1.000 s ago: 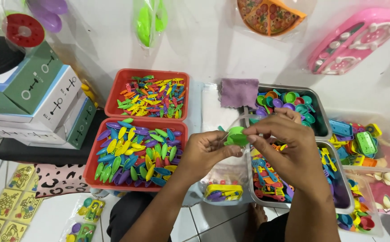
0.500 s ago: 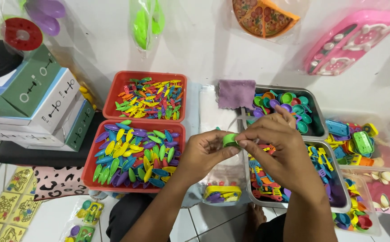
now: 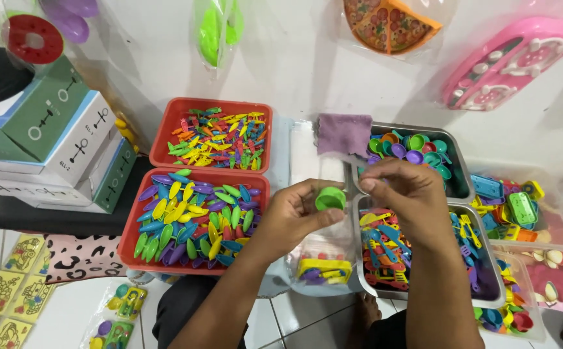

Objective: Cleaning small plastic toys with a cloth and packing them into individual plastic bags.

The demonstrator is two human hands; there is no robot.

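You hold a small green toy cup (image 3: 330, 198) in your left hand (image 3: 294, 216), fingers closed around it, opening tilted up and toward your right. Your right hand (image 3: 401, 194) hovers just beside it, fingertips pinched narrow, on what I cannot tell. Below hangs a clear bag (image 3: 323, 258) of toy pieces. Left sit two red trays (image 3: 255, 194) of colourful pieces; right, metal trays (image 3: 359, 207) of toy cups and utensils.

Red trays (image 3: 165, 227) crowd the left hand's (image 3: 292, 218) outer side, metal trays (image 3: 451, 143) the right hand's (image 3: 405, 194). Stacked boxes (image 3: 55, 152) wall the far left. Open floor (image 3: 68, 310) lies nearer.
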